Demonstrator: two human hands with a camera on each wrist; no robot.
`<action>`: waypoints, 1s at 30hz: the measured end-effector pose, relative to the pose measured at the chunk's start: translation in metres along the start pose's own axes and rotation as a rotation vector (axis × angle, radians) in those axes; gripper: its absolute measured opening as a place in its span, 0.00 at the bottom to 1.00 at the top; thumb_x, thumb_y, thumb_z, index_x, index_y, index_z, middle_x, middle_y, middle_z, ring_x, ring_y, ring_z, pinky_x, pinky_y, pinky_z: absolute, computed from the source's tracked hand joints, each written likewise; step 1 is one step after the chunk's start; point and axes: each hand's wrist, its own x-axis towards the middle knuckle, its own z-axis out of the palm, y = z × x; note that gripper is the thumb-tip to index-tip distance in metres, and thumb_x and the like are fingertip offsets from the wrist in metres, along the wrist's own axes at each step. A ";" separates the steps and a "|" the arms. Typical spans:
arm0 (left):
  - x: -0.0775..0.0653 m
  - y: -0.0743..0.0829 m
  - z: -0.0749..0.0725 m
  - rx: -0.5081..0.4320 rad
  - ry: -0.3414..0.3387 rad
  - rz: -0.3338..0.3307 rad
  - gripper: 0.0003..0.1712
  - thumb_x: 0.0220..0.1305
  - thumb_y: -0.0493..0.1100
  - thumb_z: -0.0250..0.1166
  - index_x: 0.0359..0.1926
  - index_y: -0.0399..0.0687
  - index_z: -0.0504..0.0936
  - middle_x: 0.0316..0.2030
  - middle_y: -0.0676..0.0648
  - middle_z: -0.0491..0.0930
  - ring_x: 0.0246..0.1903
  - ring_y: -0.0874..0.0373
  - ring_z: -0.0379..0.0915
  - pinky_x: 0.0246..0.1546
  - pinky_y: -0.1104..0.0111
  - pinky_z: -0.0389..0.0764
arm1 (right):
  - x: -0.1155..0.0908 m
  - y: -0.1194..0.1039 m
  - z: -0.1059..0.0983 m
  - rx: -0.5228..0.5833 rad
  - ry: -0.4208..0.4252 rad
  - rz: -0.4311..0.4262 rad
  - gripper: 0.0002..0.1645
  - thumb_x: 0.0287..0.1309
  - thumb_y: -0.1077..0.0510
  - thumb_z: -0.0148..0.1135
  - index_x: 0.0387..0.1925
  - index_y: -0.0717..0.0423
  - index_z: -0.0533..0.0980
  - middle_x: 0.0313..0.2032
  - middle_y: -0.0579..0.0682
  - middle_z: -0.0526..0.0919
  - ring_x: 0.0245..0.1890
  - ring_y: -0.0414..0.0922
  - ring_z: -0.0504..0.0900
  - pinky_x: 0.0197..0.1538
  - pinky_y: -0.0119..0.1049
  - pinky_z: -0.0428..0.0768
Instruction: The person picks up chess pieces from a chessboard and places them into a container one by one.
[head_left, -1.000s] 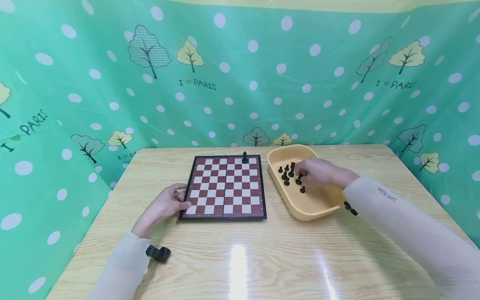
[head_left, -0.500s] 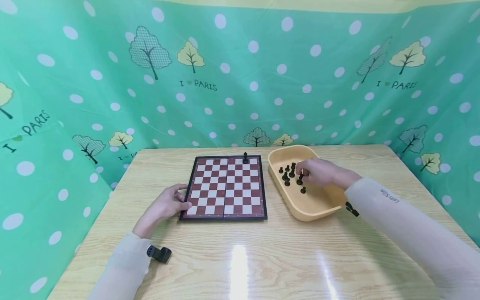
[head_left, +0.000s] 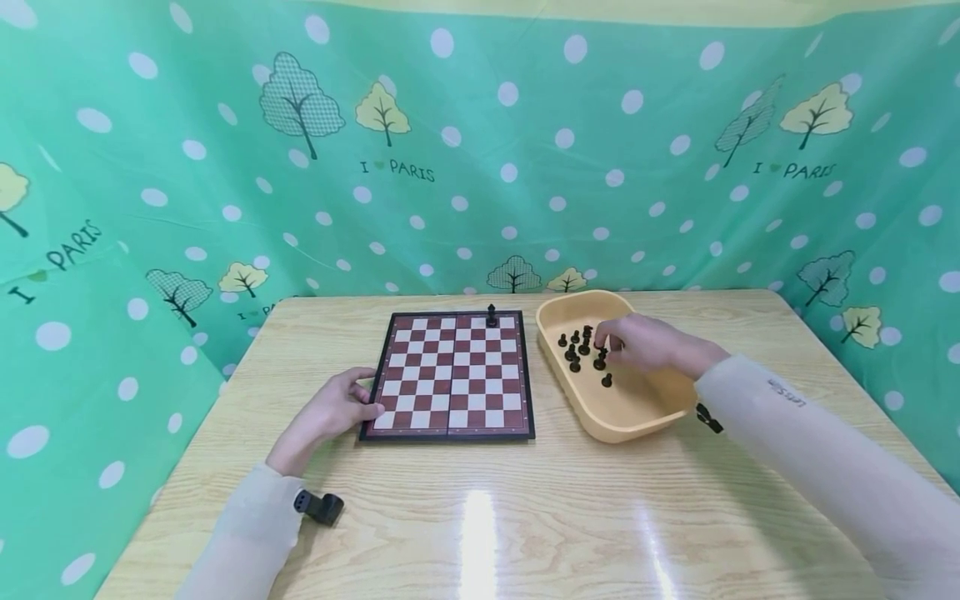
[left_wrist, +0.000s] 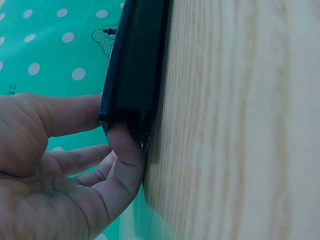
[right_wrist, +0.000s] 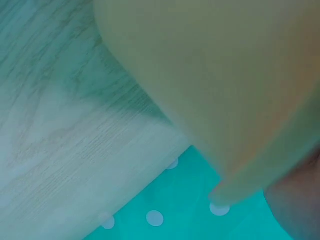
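Note:
My left hand (head_left: pixel 339 406) grips the near left corner of the folding chessboard (head_left: pixel 450 375), thumb on top. In the left wrist view, a bent finger (left_wrist: pixel 125 155) reaches under the board's dark edge (left_wrist: pixel 137 60). One tall black chess piece (head_left: pixel 491 317) stands on the board's far row, right of the fold. My right hand (head_left: pixel 641 342) is down inside the tan plastic basket (head_left: pixel 592 421), thumb and fingertips pinching the top of a black chess piece (head_left: pixel 599 363). The basket wall (right_wrist: pixel 200 75) hides the right fingertips in the right wrist view.
Several more black chess pieces (head_left: pixel 573 354) stand grouped left of the right hand in the basket, and a small one (head_left: pixel 607 381) is nearer. The basket is just right of the board on the wooden table (head_left: pixel 420 517). A green curtain (head_left: pixel 480 167) hangs behind.
The right hand has shifted very slightly to the right over the basket, while the pieces hold their places. The left hand stays on the board's corner.

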 end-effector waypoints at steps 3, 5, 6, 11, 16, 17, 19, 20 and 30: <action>0.000 0.000 0.000 -0.001 0.001 0.003 0.43 0.54 0.35 0.70 0.68 0.35 0.60 0.35 0.42 0.73 0.29 0.54 0.69 0.29 0.64 0.71 | -0.002 -0.001 -0.002 -0.003 0.007 0.004 0.15 0.54 0.62 0.66 0.45 0.56 0.78 0.28 0.45 0.80 0.29 0.40 0.77 0.36 0.39 0.77; 0.000 -0.001 0.000 -0.008 -0.003 0.004 0.43 0.54 0.34 0.69 0.69 0.35 0.59 0.35 0.42 0.73 0.29 0.54 0.69 0.29 0.64 0.72 | -0.004 -0.001 -0.004 0.002 0.012 0.005 0.15 0.54 0.62 0.66 0.45 0.56 0.78 0.28 0.44 0.80 0.29 0.41 0.77 0.37 0.39 0.78; 0.000 -0.001 0.000 -0.014 -0.005 0.005 0.43 0.54 0.34 0.69 0.69 0.35 0.59 0.35 0.42 0.73 0.28 0.54 0.69 0.28 0.64 0.72 | -0.004 -0.002 -0.005 0.004 0.015 0.004 0.15 0.54 0.61 0.66 0.45 0.55 0.78 0.28 0.44 0.80 0.29 0.41 0.77 0.37 0.40 0.78; 0.000 -0.002 0.001 -0.037 -0.012 0.004 0.44 0.54 0.34 0.69 0.69 0.35 0.58 0.35 0.42 0.73 0.27 0.55 0.70 0.26 0.65 0.73 | -0.007 -0.007 -0.009 0.006 0.020 -0.007 0.15 0.54 0.62 0.66 0.45 0.56 0.78 0.28 0.43 0.80 0.29 0.40 0.78 0.38 0.40 0.78; 0.000 -0.002 0.001 -0.036 -0.006 -0.003 0.44 0.54 0.34 0.69 0.69 0.35 0.58 0.35 0.42 0.73 0.27 0.55 0.70 0.26 0.65 0.73 | -0.009 -0.011 -0.012 -0.001 0.046 -0.026 0.15 0.54 0.61 0.66 0.45 0.57 0.79 0.28 0.44 0.80 0.29 0.40 0.77 0.37 0.39 0.78; 0.000 -0.002 0.001 -0.036 -0.005 -0.004 0.44 0.54 0.33 0.69 0.69 0.35 0.58 0.35 0.42 0.73 0.27 0.55 0.70 0.26 0.65 0.73 | -0.009 -0.012 -0.013 0.002 0.050 -0.027 0.14 0.54 0.61 0.66 0.45 0.57 0.79 0.28 0.43 0.80 0.29 0.39 0.77 0.37 0.39 0.77; 0.000 -0.002 0.001 -0.035 -0.004 -0.005 0.43 0.54 0.33 0.69 0.69 0.35 0.59 0.35 0.42 0.73 0.27 0.55 0.70 0.26 0.65 0.73 | -0.010 -0.014 -0.014 0.008 0.058 -0.032 0.14 0.55 0.61 0.66 0.44 0.56 0.78 0.28 0.44 0.80 0.28 0.39 0.77 0.36 0.38 0.77; 0.000 -0.002 0.001 -0.036 -0.003 -0.004 0.43 0.54 0.33 0.69 0.69 0.35 0.59 0.35 0.42 0.73 0.27 0.55 0.70 0.27 0.65 0.73 | -0.010 -0.014 -0.015 0.010 0.060 -0.034 0.14 0.55 0.61 0.66 0.44 0.56 0.78 0.28 0.43 0.80 0.28 0.39 0.77 0.36 0.38 0.77; 0.000 -0.002 0.001 -0.038 0.001 -0.005 0.42 0.54 0.32 0.69 0.68 0.35 0.59 0.35 0.42 0.73 0.28 0.54 0.70 0.27 0.65 0.73 | -0.008 -0.022 -0.023 0.012 0.071 -0.048 0.16 0.57 0.58 0.64 0.47 0.57 0.78 0.29 0.44 0.80 0.29 0.39 0.78 0.34 0.36 0.78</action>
